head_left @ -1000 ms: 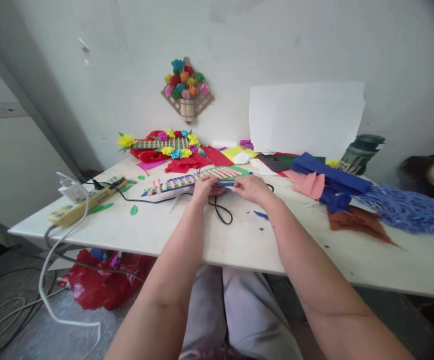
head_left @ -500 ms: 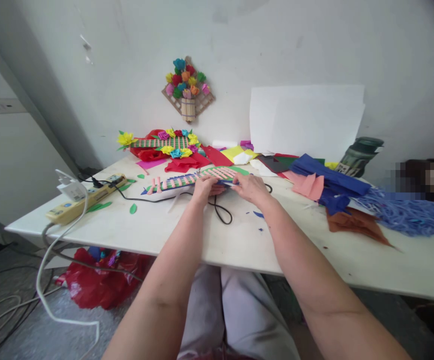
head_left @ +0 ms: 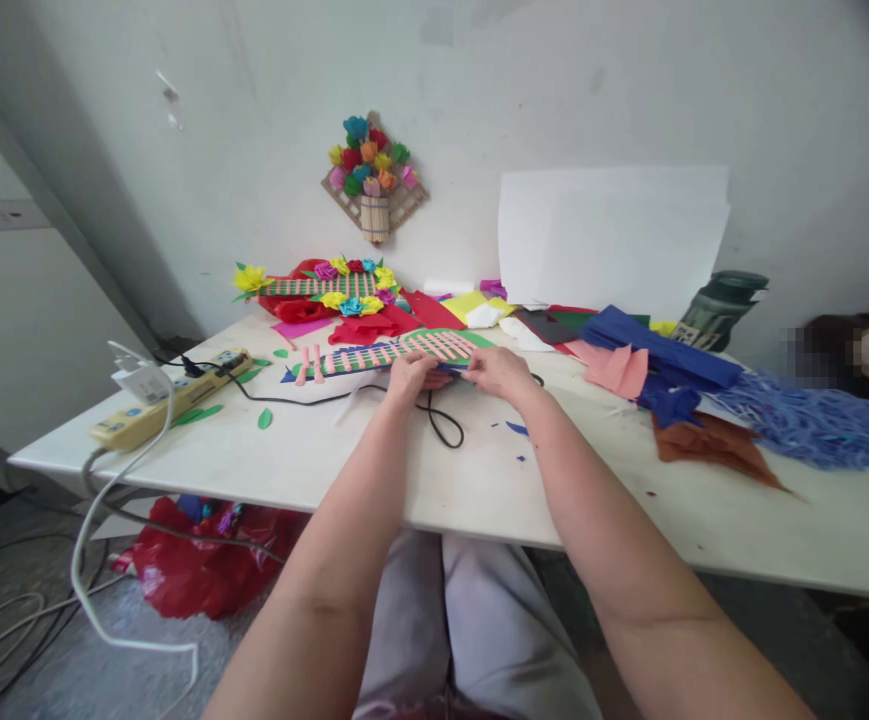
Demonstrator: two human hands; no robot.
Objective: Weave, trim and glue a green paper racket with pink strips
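A long woven paper strip (head_left: 374, 356), green with pink cross bands and blue edges, lies across the middle of the white table (head_left: 419, 470). My left hand (head_left: 410, 375) grips its near edge with curled fingers. Close beside it, my right hand (head_left: 500, 372) pinches the strip's right part, fingers pressed together on the paper. A black cable (head_left: 445, 425) loops on the table just below both hands.
A finished paper flower piece (head_left: 329, 285) and coloured sheets lie behind. Blue, pink and brown paper (head_left: 674, 375) is heaped at right, by a dark bottle (head_left: 719, 308). A power strip (head_left: 168, 400) with cords sits at left. A flower basket (head_left: 374, 185) hangs on the wall. Another person shows at far right.
The left end of the woven strip has lifted slightly off the table. Both hands stay at the same spot on it.
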